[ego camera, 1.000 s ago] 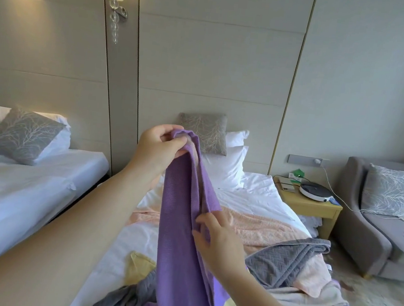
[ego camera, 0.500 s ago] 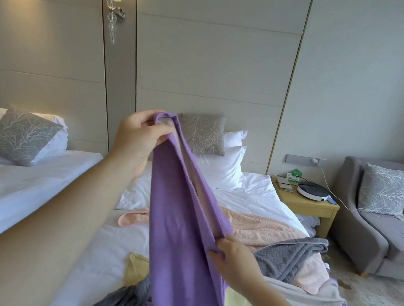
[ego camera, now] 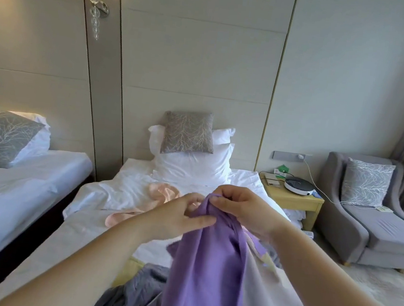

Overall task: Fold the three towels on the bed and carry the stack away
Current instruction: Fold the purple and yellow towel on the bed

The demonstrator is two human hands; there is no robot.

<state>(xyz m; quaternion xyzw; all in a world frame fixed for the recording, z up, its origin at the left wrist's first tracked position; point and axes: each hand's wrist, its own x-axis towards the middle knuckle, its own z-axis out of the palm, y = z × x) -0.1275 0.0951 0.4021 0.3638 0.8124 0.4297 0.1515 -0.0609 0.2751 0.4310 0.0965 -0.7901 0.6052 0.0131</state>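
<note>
A purple towel (ego camera: 204, 274) hangs in front of me over the white bed (ego camera: 102, 227). My right hand (ego camera: 242, 210) pinches its top edge, fingers curled round the cloth. My left hand (ego camera: 175, 220) is beside it with thumb and fingers against the same top edge; its grip is partly hidden. A pink towel (ego camera: 158, 193) lies crumpled on the sheet beyond my hands. A grey towel (ego camera: 139, 294) lies bunched near the bed's foot, with a yellow cloth (ego camera: 130, 268) showing beside it.
White pillows and a grey cushion (ego camera: 188, 132) stand at the headboard. A second bed (ego camera: 16, 182) is on the left across a narrow gap. A wooden nightstand (ego camera: 291, 200) with a round device, and a grey armchair (ego camera: 374, 217), stand on the right.
Both hands have come together at the purple towel's top edge: the left came down and right, the right rose. The view has swung toward the headboard.
</note>
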